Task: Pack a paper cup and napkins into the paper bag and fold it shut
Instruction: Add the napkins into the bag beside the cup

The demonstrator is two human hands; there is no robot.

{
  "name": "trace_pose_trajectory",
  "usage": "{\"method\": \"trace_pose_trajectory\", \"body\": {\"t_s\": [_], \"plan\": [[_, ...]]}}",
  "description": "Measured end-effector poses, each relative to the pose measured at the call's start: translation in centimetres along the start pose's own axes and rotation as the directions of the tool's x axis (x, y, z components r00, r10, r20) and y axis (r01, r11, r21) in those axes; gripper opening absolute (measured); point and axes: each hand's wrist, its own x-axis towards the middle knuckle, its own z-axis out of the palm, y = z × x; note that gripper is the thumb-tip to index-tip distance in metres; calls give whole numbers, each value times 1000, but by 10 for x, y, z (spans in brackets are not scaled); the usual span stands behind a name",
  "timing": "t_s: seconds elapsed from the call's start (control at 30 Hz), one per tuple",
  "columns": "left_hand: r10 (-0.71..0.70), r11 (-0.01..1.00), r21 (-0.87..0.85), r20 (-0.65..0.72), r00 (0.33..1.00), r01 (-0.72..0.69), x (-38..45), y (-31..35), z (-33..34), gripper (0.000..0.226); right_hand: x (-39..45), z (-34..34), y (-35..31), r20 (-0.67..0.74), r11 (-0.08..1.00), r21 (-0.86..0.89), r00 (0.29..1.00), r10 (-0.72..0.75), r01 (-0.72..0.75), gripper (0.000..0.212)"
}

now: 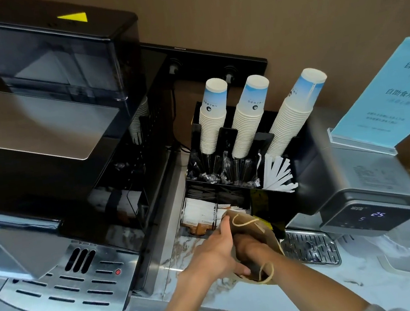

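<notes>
Brown kraft paper bag with twine handles (256,236) stands on the marbled counter (182,255), just before the black condiment organiser (239,195). The left hand (217,249) clasps its outer wall, fingers curled over the rim. The right hand (247,249) is plunged inside; whether it holds anything cannot be told. Stacked white-and-blue paper cups (245,117) wait behind. Packing seems underway; folding shut remains.

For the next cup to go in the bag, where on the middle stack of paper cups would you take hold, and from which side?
Grip the top cup of the middle stack around its blue-printed wall, just under the closed base. The cups sit upside down and lean toward the back wall, so I would come from above and the front and pull along the tilt. The neighbouring stacks leave little room at the sides. Both hands are on the paper bag now.
</notes>
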Motion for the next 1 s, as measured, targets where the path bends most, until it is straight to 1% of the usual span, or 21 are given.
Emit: {"method": "trace_pose_trajectory", "body": {"t_s": [0.1, 0.23, 0.27, 0.3, 0.37, 0.4, 0.47, 0.57, 0.7, 0.77, 0.83, 0.9, 0.93, 0.97, 1.0], "plan": [[4, 1000, -7, 0, 1000, -4, 2, 0, 2, 135, 1, 3, 6, 6, 1000, -11, 1000, -8, 8, 41], [12, 1000, -7, 2, 1000, -12, 6, -1, 3, 136, 3, 3, 6, -35, 990, -144, 999, -4, -1, 40], [15, 1000, -5, 2, 1000, -15, 6, -2, 4, 136, 6, 4, 3, -18, 979, -205, 1000, 1, -5, 41], [18, 1000, -3, 2, 1000, -18, 7, -2, 4, 136, 9, 5, 0, 21, 951, -310, 1000, 19, -12, 44], [26, 1000, 0, 2, 1000, -26, 8, -3, 5, 136, 10, 4, -7, 87, 845, -535, 994, 67, -10, 50], [30, 1000, 3, 2, 1000, -30, 9, -4, 6, 135, 11, 3, -10, 109, 800, -600, 992, 67, 12, 49], [32, 999, 8, 3, 999, -32, 11, -4, 6, 135, 10, -1, -13, 138, 752, -657, 988, 62, 45, 43], [34, 999, 7, 7, 999, -34, 12, -3, 5, 133, -4, -16, -21, 147, 776, -627, 989, 31, 69, 41], [34, 999, 27, 29, 999, -35, 10, 2, -1, 128, -23, -43, -29, 168, 795, -591, 985, -45, 137, 40], [54, 998, 39, 28, 998, -55, 4, 5, -5, 120, -36, -57, -25, 153, 811, -561, 984, -93, 164, 39], [104, 994, 27, -1, 995, -104, -3, 6, -10, 107, -50, -75, -13, 125, 846, -493, 979, -159, 200, 37], [153, 988, -19, -34, 988, -154, -11, 4, -18, 88, -65, -95, 10, 82, 919, -335, 978, -193, 209, 34], [181, 981, -59, -50, 982, -183, -16, 1, -24, 77, -72, -105, 26, 61, 954, -208, 976, -208, 216, 33], [207, 971, -107, -69, 976, -214, -21, -3, -30, 68, -79, -114, 42, 34, 972, -45, 973, -228, 230, 31], [225, 958, -158, -99, 969, -238, -25, -8, -36, 63, -87, -120, 57, -12, 962, 126, 970, -242, 242, 28]]}}
